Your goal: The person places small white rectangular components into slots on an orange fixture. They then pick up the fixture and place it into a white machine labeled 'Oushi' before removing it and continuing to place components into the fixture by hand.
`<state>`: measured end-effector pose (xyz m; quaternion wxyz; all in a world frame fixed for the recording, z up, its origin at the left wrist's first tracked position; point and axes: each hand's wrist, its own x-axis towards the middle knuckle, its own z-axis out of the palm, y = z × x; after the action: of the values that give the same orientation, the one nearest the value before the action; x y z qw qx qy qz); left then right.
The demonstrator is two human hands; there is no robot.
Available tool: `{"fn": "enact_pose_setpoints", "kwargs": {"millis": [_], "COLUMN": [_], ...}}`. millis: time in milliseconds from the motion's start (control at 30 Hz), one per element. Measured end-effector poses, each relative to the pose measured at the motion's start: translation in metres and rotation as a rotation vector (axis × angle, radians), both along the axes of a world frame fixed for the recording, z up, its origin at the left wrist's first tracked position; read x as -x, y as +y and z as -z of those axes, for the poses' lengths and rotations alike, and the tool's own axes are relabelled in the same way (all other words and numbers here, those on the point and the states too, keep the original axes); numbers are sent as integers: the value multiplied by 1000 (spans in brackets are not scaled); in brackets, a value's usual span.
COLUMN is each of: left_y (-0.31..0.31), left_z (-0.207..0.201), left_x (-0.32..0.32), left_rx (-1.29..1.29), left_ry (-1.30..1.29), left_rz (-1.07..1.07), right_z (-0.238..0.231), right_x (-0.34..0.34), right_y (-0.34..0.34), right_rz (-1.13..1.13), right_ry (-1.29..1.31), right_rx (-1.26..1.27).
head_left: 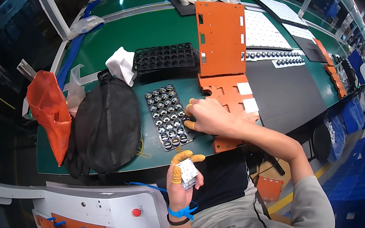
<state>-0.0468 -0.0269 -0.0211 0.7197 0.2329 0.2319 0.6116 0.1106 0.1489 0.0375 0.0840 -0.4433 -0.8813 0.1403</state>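
My left hand, with yellow finger cots and a blue wrist strap, is closed around a small stack of white square boards just off the table's front edge. My right hand reaches over the right side of a tray filled with rows of small round lenses. Its yellow-capped fingers pinch a dark round lens at the tray's edge; the fingers partly hide it.
A black backpack and an orange bag stand to the left. Behind the tray lies an empty black tray. Right of it is an opened orange fixture, then a black mat. A grey machine sits at lower left.
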Motion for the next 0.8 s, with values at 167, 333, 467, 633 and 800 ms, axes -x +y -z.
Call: {"fn": "enact_pose_setpoints", "kwargs": {"millis": [167, 333, 467, 633, 800], "left_y": [4, 9, 6, 4, 3], "left_z": [-1, 0, -14, -5, -9], "left_x": [-6, -10, -21, -25, -29], "left_rx": [-40, -19, 4, -29, -57], "left_ry": [-74, -120, 12, 26, 128], "left_rz": [-19, 5, -130, -162, -215], "right_z": [-21, -43, -38, -25, -17], "right_x": [-7, -25, -35, -46, -50], "right_y": [-22, -62, -82, -89, -90], "right_rz": [-31, -230, -365, -356, -375], "right_ry": [264, 708, 759, 726, 733], "right_rx": [-57, 261, 252, 273, 207]}}
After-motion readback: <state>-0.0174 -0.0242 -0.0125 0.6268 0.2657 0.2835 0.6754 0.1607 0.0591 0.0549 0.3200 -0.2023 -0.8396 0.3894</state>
